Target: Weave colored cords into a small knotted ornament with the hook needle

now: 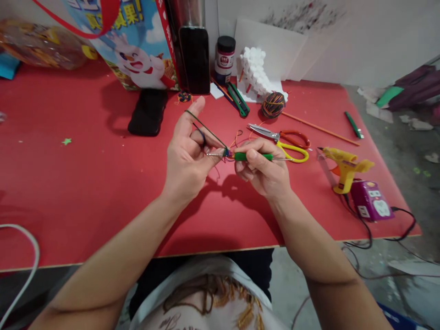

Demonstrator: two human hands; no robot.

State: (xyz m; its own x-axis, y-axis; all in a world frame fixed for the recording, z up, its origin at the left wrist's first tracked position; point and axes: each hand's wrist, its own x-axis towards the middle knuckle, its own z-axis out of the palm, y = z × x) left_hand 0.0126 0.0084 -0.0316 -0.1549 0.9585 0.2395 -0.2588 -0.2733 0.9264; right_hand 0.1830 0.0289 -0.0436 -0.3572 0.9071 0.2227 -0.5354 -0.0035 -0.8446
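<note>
Printed shirt front (206, 298) nearest camera, bottom of view, below the edge of the red bench (85, 197). Small yarn piece (227, 154) is held up over the bench, between the two hands. Left hand (185, 160): thumb and fingers clamped on the yarn piece, index finger raised, dark green strand (208, 129) running from that finger down to the piece. Right hand (266, 168): fingers closed on the green handle of the crochet hook (240, 156); metal shaft passes by the piece to the left thumb, more metal sticks out right of the handle. Loose thin yarn around the piece.

Just beyond right hand: scissors (263, 131), one handle loop orange-red, one yellow. Farther back: multicolor yarn ball (273, 105), green cutter (238, 100), small yarn coil (184, 96), white bumpy object (256, 68), dark-lidded jar (225, 59). Orange stick (319, 127) runs right from near the ball. Left of the coil: black phone (147, 113) lying flat; another phone (194, 59) upright beside the printed bag (137, 50). Right side: yellow glue gun (347, 167) beside purple box (371, 200), cables over bench edge. Green star (66, 141) on left part of bench.
</note>
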